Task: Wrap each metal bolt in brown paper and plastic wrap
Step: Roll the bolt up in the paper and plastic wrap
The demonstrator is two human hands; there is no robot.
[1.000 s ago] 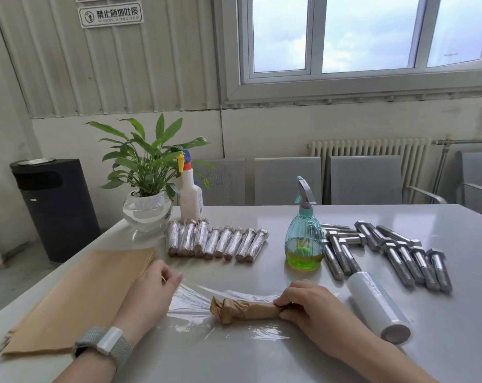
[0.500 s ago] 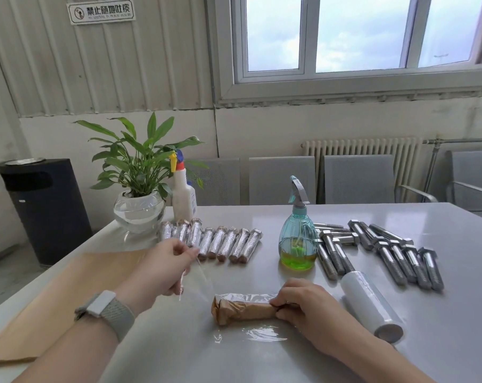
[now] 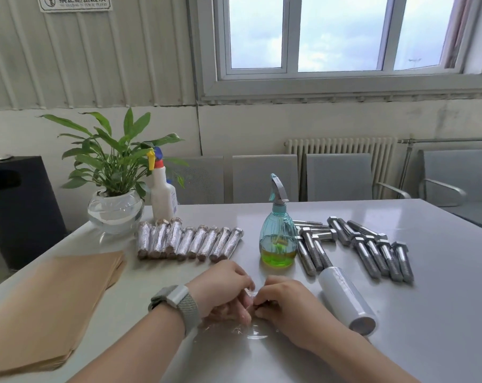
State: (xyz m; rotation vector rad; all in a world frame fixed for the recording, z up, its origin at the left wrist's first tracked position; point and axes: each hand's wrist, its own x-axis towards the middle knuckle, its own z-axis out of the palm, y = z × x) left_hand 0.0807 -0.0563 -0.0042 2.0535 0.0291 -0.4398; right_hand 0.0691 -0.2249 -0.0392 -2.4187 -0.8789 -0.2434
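Your bolt in progress (image 3: 249, 295): mostly hidden between your hands, only crinkled clear film showing. Wrapped bolts (image 3: 190, 241): shiny row, far left of centre. Bare metal bolts (image 3: 372, 247): loose group, far right. Brown paper stack (image 3: 54, 299): flat, near left (edges fanned). Plastic wrap roll (image 3: 347, 299): lying on side, right.

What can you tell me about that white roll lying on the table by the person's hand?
The roll of plastic wrap is a white, glossy cylinder of clear film wound on a core, whose greyish end faces the camera. It lies on its side on the grey table, slanting from the bare bolts toward the near right. It lies just right of the right hand; whether they touch is unclear.
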